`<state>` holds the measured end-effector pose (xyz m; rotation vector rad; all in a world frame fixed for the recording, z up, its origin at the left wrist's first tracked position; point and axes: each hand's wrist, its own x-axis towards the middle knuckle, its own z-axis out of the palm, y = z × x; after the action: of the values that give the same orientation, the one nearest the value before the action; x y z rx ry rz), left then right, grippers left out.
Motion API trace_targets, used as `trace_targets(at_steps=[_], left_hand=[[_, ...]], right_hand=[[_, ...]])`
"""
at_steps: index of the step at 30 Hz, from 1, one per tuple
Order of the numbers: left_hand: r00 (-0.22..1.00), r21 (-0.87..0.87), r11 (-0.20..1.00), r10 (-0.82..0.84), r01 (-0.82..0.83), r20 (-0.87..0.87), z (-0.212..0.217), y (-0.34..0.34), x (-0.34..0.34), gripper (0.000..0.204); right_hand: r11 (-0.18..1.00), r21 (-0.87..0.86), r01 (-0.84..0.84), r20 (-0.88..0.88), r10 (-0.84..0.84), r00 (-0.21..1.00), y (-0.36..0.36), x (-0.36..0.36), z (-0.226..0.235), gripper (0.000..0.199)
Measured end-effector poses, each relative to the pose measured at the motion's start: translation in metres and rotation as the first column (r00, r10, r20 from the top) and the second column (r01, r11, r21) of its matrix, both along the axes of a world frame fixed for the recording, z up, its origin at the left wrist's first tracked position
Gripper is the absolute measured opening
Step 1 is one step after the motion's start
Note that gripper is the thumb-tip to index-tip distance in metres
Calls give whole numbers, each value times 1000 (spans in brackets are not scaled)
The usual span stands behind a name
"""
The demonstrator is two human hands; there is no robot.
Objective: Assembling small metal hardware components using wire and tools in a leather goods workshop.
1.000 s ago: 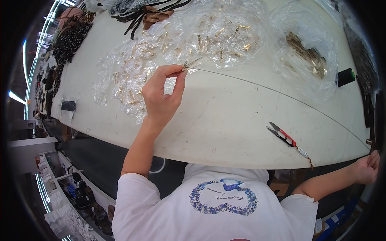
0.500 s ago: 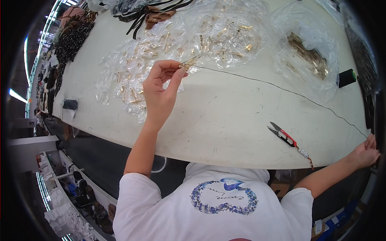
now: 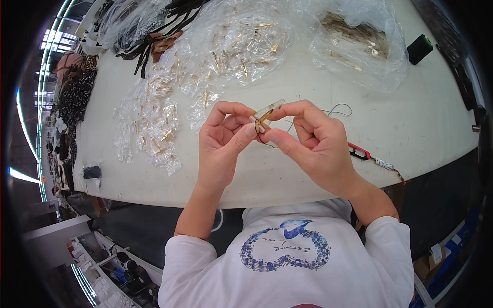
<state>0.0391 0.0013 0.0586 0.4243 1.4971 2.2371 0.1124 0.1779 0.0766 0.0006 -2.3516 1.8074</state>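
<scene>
Above the middle of the table, my left hand [image 3: 223, 146] is closed in a pinch on a small gold clip with a clear, pointed top piece [image 3: 270, 109], which looks like a hair clip. Dark thread [image 3: 259, 134] loops around the clip's near end. My right hand [image 3: 323, 146] meets the clip from the other side, thumb and forefinger closing at the thread; the exact grip is partly hidden. More of the thread curls loosely on the table behind the right hand. Thread snips [image 3: 359, 151] with a red handle lie beside that hand, their blades hidden behind it.
Several gold clips in clear wrappers [image 3: 246, 49] spread over the far middle and left. A clear bag [image 3: 354, 56] with brownish pieces lies far right, near a dark thread spool [image 3: 420, 50]. Black straps [image 3: 169, 23] and a small dark packet [image 3: 92, 172] are at left.
My right hand has come in from the far right to meet the left at the clip. The stretched thread is now slack and looped. The left hand sits lower in view.
</scene>
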Motion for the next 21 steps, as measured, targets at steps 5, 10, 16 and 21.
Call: trace_targets(at_steps=[5,10,16,21], left_hand=[[993,-77,997,12,-21,-120,2,2,11,19],[998,-71,997,3,-8,-65,-5,0,11,17],[993,-7,996,88,-88,76,-11,-7,4,15],[979,126,991,15,-41,205,-16,-12,1,15]], right_hand=[[920,-388,48,34,-37,999,0,-4,-12,10],[950,-309,45,25,-39,999,3,-3,-14,9],[981,-178,71,-108,-91,990,0,0,-21,13],[958,-281,58,-98,-88,991,-20,6,-21,16]])
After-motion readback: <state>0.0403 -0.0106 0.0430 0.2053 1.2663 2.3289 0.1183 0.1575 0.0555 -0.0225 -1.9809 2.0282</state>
